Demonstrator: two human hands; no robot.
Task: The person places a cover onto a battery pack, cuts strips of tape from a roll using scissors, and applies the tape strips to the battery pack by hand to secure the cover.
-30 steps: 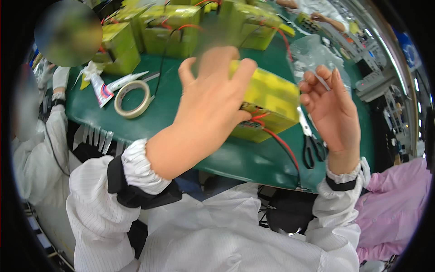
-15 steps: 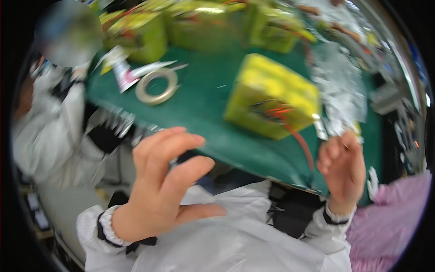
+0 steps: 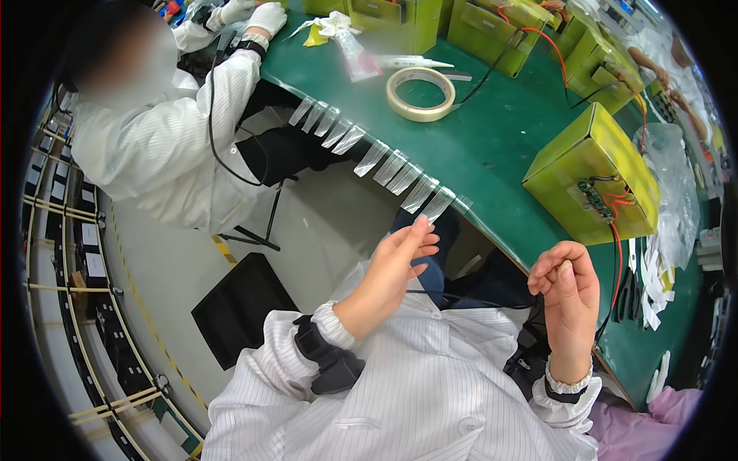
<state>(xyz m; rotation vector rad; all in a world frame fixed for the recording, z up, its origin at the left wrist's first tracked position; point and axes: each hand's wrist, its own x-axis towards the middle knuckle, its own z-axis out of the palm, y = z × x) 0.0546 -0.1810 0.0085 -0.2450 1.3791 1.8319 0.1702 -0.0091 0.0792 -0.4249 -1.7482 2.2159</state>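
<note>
Several short clear tape strips [image 3: 371,158] hang in a row from the near edge of the green table [image 3: 492,146]. My left hand [image 3: 388,269] is at the nearest end of this row, thumb and fingers closed on the lower end of the last tape strip [image 3: 438,206]. My right hand [image 3: 567,296] is raised by the table edge, fingers curled and thumb against them; whatever it may hold is hidden. Just beyond it stands a yellow-green wrapped battery pack [image 3: 596,177], with a small circuit board and red and black wires on its near side.
A roll of tape [image 3: 421,94], a white-and-pink tube [image 3: 357,58] and more wrapped packs [image 3: 500,31] lie farther back. Black-handled scissors [image 3: 629,288] and crumpled clear plastic [image 3: 673,173] are at the right. A seated co-worker in a white coat [image 3: 165,157] is at the left.
The view has swung left. My left hand was spread over my lap; now its fingers close at a tape strip on the table edge. My right hand remains curled near the pack.
</note>
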